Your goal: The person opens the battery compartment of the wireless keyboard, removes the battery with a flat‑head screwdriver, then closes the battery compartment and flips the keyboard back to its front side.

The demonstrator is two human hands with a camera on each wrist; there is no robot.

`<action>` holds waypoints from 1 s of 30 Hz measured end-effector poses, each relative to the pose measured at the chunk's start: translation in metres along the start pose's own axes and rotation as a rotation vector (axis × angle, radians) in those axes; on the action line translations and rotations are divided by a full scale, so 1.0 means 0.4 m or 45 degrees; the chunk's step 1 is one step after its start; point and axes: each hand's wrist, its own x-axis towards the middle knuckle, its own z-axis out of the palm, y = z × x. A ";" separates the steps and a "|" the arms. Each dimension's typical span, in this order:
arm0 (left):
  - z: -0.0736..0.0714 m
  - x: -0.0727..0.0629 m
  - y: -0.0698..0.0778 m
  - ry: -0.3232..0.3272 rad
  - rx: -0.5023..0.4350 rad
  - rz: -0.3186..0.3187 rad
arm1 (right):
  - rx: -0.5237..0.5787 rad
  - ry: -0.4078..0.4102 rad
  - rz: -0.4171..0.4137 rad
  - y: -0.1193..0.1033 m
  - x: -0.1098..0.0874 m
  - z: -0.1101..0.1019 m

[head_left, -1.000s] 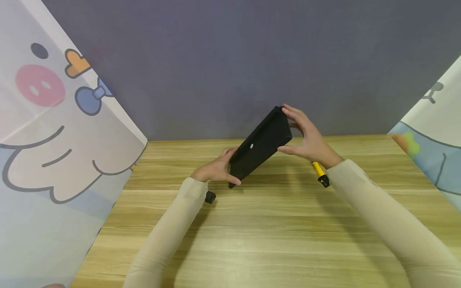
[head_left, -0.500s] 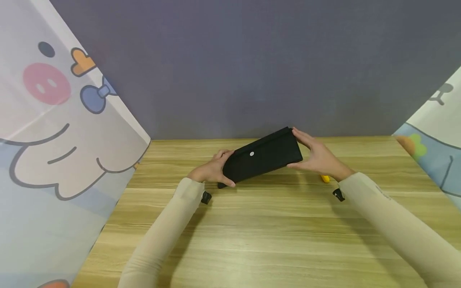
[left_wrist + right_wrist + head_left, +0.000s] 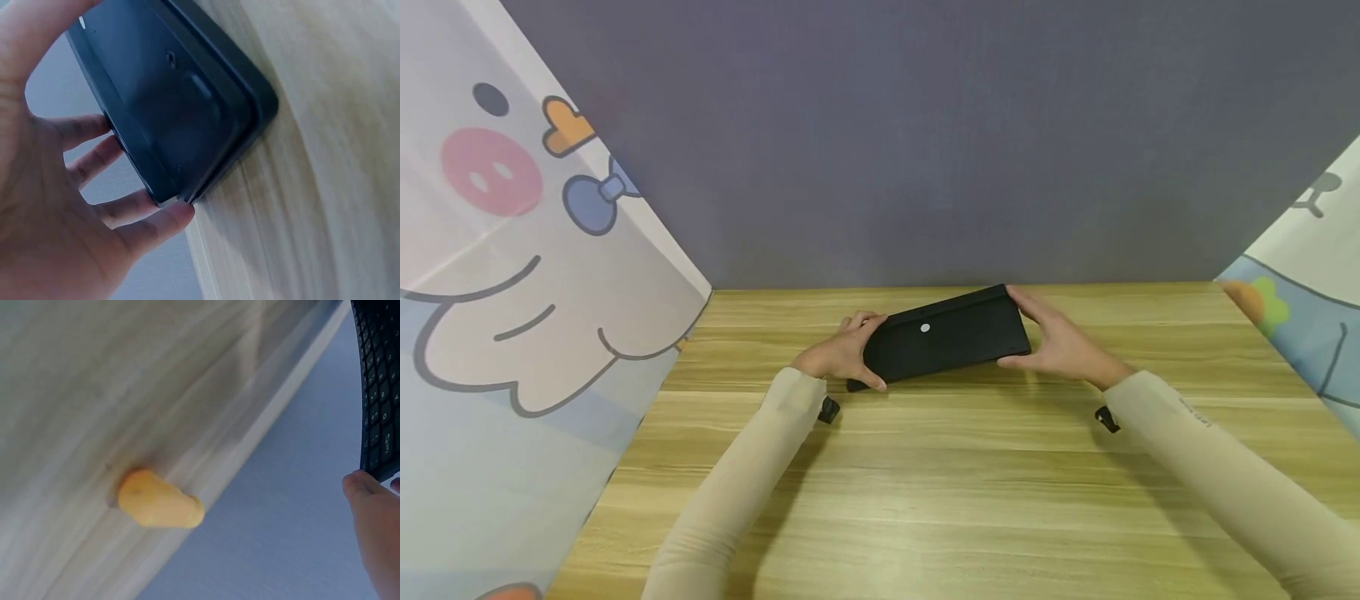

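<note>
A black keyboard [image 3: 947, 342] is held over the far part of the table, its plain underside with a small white round sticker facing the head camera. Its keys show in the right wrist view, on the keyboard's other face [image 3: 381, 394]. My left hand [image 3: 842, 352] grips the left end, thumb on the near edge and fingers on the far edge. That end is the lower one, close to the wood; whether it touches is unclear. My right hand [image 3: 1063, 342] holds the raised right end between thumb and fingers.
A yellow, pear-shaped object [image 3: 156, 501] lies on the wooden table [image 3: 925, 492] near its far edge, hidden from the head camera by the right hand. A grey partition [image 3: 962, 142] stands behind the table. Cartoon-printed cloths [image 3: 535, 292] flank both sides.
Both hands have lowered the keyboard's right end, from a steep slant to nearly level, turning its underside more toward the head camera. The yellow object has gone out of sight behind the right hand.
</note>
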 end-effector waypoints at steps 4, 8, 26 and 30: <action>0.002 0.000 0.004 -0.007 0.046 -0.034 | 0.011 -0.044 0.049 0.006 0.004 0.017; 0.004 -0.001 0.010 -0.009 0.102 -0.053 | 0.036 -0.128 0.100 0.016 0.002 0.030; 0.002 0.004 0.041 -0.052 0.260 -0.098 | -0.099 -0.324 0.156 0.052 0.011 0.071; 0.004 0.001 0.042 -0.068 0.267 -0.113 | -0.137 -0.360 0.160 0.052 0.015 0.076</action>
